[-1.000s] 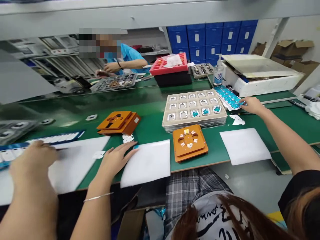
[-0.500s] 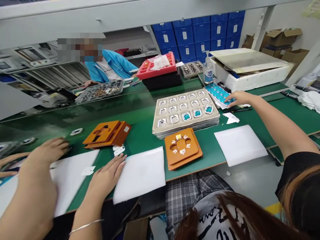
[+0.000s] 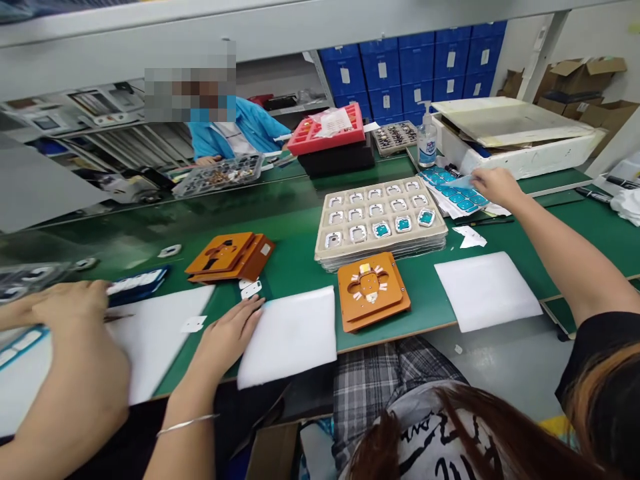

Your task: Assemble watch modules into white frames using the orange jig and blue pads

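At the right, my right hand (image 3: 496, 185) pinches the edge of a translucent blue film (image 3: 461, 182), raised at one side over a sheet of teal pieces (image 3: 465, 200). My left hand (image 3: 227, 333) lies flat with fingers extended, its fingertips beside a small white plate (image 3: 251, 289) and the left edge of a white foam sheet (image 3: 295, 333). Between my arms sits an orange fixture (image 3: 355, 312) with small white strips around its central recess. Behind it is a beige tray (image 3: 323, 248) of silver frames, several with teal inserts.
A co-worker's arm (image 3: 83, 367) reaches in at the left, over another foam sheet (image 3: 155, 333). A second orange fixture (image 3: 255, 257) stands nearby. Farther back are a red tray (image 3: 325, 142), a sanitizer bottle (image 3: 427, 143), a white foam box (image 3: 540, 157) and a seated person in blue (image 3: 255, 127).
My right hand has risen from the teal sheet, lifting the blue film. My left hand stays by the small white plate. At the left, the co-worker's hand has shifted, exposing a blue tray.
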{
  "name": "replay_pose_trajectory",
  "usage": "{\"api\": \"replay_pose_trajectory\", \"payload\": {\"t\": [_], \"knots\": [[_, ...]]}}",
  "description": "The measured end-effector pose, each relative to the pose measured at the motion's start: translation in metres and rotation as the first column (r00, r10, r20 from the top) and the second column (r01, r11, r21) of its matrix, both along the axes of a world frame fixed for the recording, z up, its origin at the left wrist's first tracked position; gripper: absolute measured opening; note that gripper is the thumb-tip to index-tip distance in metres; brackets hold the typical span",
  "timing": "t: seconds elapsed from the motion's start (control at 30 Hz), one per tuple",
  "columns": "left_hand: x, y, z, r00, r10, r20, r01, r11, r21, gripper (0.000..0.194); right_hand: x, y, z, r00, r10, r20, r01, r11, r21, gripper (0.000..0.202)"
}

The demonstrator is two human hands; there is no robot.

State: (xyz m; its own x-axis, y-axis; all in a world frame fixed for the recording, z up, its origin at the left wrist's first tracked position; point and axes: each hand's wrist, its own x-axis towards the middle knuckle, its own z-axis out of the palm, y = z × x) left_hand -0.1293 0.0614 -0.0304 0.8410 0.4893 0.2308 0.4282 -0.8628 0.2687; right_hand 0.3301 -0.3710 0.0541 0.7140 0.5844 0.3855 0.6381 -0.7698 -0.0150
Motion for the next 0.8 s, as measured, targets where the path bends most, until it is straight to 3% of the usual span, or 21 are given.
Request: {"api": "replay_pose_trajectory", "payload": {"t": [0.07,0.13,0.17,0.2,0.23,0.27,0.3,0.33,0.37,0.4,0.43,0.5,0.53,0.57,0.63,0.67,0.7,0.73,0.77,0.8], "knots": [[0.005,-0.012,0.011,0.995,0.000,0.099,0.002,1.000,-0.025,0.049,-0.017,0.007,0.013,0.993,-0.044,0.111,0.023,0.982,0.186,0.036],[0.014,-0.034,0.024,0.978,-0.019,0.210,0.032,0.998,-0.062,0.054,-0.046,0.024,0.024,0.970,-0.064,0.233,-0.039,0.910,0.413,0.036],[0.020,-0.050,0.031,0.964,-0.034,0.262,0.064,0.993,-0.104,0.057,-0.067,0.036,0.027,0.961,-0.045,0.273,-0.084,0.893,0.443,0.037],[0.028,-0.067,0.038,0.950,-0.053,0.309,0.104,0.983,-0.151,0.057,-0.091,0.050,0.027,0.948,0.007,0.319,-0.161,0.875,0.457,0.037],[0.037,-0.086,0.044,0.926,-0.089,0.367,0.186,0.954,-0.237,0.060,-0.119,0.066,0.026,0.913,0.123,0.390,-0.314,0.822,0.475,0.036],[0.047,-0.105,0.050,0.860,-0.102,0.500,0.367,0.805,-0.466,0.066,-0.148,0.082,0.022,0.862,0.282,0.422,-0.463,0.777,0.427,0.036],[0.058,-0.122,0.055,0.806,-0.068,0.588,0.501,0.609,-0.615,0.073,-0.178,0.098,0.016,0.789,0.446,0.423,-0.595,0.728,0.341,0.037],[0.068,-0.137,0.060,0.778,-0.013,0.628,0.566,0.449,-0.692,0.077,-0.206,0.111,0.010,0.710,0.592,0.382,-0.696,0.672,0.253,0.035],[0.077,-0.148,0.063,0.767,0.065,0.638,0.577,0.365,-0.730,0.074,-0.230,0.122,0.004,0.640,0.701,0.313,-0.765,0.619,0.178,0.033],[0.083,-0.155,0.064,0.756,0.157,0.636,0.564,0.338,-0.753,0.068,-0.249,0.130,0.000,0.586,0.772,0.245,-0.808,0.577,0.118,0.033],[0.087,-0.157,0.064,0.738,0.245,0.628,0.538,0.348,-0.768,0.063,-0.259,0.134,-0.003,0.523,0.832,0.186,-0.851,0.521,0.066,0.032],[0.086,-0.146,0.058,0.691,0.388,0.610,0.457,0.419,-0.784,0.056,-0.253,0.130,-0.002,0.445,0.890,0.102,-0.896,0.444,0.031,0.029],[0.082,-0.135,0.054,0.682,0.426,0.594,0.402,0.460,-0.792,0.056,-0.236,0.123,0.002,0.457,0.885,0.085,-0.889,0.454,0.050,0.032],[0.076,-0.121,0.049,0.690,0.447,0.569,0.340,0.494,-0.800,0.056,-0.212,0.112,0.005,0.520,0.850,0.079,-0.853,0.513,0.095,0.034],[0.064,-0.090,0.039,0.767,0.442,0.464,0.153,0.577,-0.802,0.051,-0.149,0.082,0.012,0.804,0.586,0.098,-0.592,0.772,0.232,0.037],[0.059,-0.075,0.034,0.776,0.454,0.438,0.103,0.594,-0.798,0.047,-0.116,0.065,0.013,0.903,0.421,0.086,-0.429,0.868,0.249,0.039],[0.056,-0.062,0.029,0.785,0.455,0.421,0.069,0.611,-0.789,0.043,-0.086,0.047,0.013,0.951,0.306,0.036,-0.307,0.933,0.188,0.043],[0.055,-0.051,0.024,0.798,0.448,0.404,0.039,0.630,-0.776,0.040,-0.059,0.032,0.011,0.966,0.254,-0.053,-0.252,0.967,0.035,0.052],[0.055,-0.044,0.020,0.810,0.432,0.396,0.024,0.651,-0.759,0.038,-0.038,0.018,0.007,0.966,0.211,-0.151,-0.232,0.963,-0.137,0.065],[0.056,-0.039,0.016,0.825,0.411,0.388,0.008,0.679,-0.734,0.038,-0.023,0.008,0.002,0.960,0.198,-0.196,-0.237,0.950,-0.201,0.071]]}}
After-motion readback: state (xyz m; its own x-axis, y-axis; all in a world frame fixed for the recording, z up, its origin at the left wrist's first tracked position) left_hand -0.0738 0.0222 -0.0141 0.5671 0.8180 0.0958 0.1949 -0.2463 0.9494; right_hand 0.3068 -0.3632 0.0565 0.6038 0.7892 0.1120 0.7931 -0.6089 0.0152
